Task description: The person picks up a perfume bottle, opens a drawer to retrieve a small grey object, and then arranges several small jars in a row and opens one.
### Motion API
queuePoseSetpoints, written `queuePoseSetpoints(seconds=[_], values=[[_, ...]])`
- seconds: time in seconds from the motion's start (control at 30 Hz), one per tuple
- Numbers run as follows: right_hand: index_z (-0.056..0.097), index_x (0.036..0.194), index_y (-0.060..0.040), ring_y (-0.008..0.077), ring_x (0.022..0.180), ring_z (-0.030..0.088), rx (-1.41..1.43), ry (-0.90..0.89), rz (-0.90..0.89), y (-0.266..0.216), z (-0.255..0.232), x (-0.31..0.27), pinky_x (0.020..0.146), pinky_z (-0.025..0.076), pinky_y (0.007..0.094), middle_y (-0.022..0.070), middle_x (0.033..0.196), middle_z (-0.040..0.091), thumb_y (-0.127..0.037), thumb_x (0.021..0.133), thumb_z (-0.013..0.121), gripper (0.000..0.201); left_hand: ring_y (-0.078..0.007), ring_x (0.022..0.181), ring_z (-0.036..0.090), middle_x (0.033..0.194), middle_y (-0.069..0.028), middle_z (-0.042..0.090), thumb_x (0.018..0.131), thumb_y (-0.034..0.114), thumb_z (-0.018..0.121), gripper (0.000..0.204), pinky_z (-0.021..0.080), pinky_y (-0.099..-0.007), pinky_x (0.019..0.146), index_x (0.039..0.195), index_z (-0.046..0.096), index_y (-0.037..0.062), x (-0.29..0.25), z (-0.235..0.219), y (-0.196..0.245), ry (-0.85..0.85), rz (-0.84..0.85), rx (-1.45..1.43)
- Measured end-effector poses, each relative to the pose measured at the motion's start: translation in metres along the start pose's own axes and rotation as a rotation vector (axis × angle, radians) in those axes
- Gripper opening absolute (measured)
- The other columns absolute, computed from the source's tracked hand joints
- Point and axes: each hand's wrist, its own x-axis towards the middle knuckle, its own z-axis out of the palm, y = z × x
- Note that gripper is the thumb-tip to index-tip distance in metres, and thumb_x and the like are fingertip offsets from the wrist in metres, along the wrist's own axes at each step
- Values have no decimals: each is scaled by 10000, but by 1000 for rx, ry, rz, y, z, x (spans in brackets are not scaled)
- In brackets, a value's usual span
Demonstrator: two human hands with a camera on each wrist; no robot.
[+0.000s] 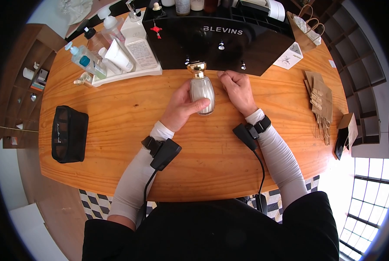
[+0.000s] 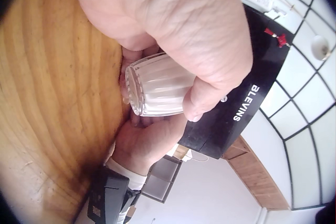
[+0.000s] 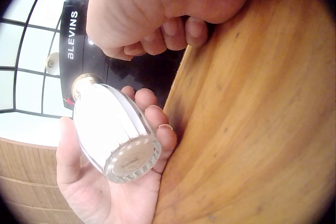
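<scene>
A ribbed glass perfume bottle (image 1: pixel 202 96) with a gold cap (image 1: pixel 197 68) is gripped by my left hand (image 1: pixel 181 106). The thumb lies across the glass while the fingers wrap behind it. In the right wrist view the bottle (image 3: pixel 118 132) tilts, its round base facing the camera. My right hand (image 1: pixel 238 92) is beside the bottle on the right, apart from it, close to the black cabinet. Its fingers (image 3: pixel 173 32) are curled in toward the palm, with nothing seen in them.
A black cabinet (image 1: pixel 181 43) marked BLEVINS stands at the table's back. Left of it, a white tray (image 1: pixel 129 75) carries several pump bottles and tubes. A black mesh pouch (image 1: pixel 70 135) lies far left. Brown paper bags (image 1: pixel 319 98) and a white box (image 1: pixel 288 56) are at right.
</scene>
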Motion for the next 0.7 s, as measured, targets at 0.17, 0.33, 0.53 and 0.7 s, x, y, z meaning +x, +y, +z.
queuePoseSetpoints(seconds=[0.17,0.33,0.53,0.7], values=[[566,748,62,66,611,368,-1,-8,20,0,-1,0,534,378,319,50,586,412,-183,967,639,336,-222,1080,657,1170,-138,660,934,129,709,487,528,-364,947,1344,486,-10,1,0,-1,-6,11,3],[556,739,57,70,607,354,4,-8,11,2,-1,1,531,374,319,49,583,401,-189,974,640,350,-213,1060,656,1159,-137,663,949,153,696,473,528,-360,939,1342,488,-8,1,0,0,-9,4,-13],[555,739,58,70,606,352,14,-8,2,2,0,0,530,374,321,51,582,398,-188,975,642,352,-209,1041,660,1135,-136,671,962,186,688,471,531,-356,927,1346,489,-2,1,0,-1,-9,5,4],[568,754,61,71,608,356,-7,-9,5,1,-1,0,533,378,321,60,585,406,-189,976,642,343,-219,1007,675,1121,-146,674,961,197,691,481,538,-356,911,1347,486,-5,1,0,-1,-8,1,-1]])
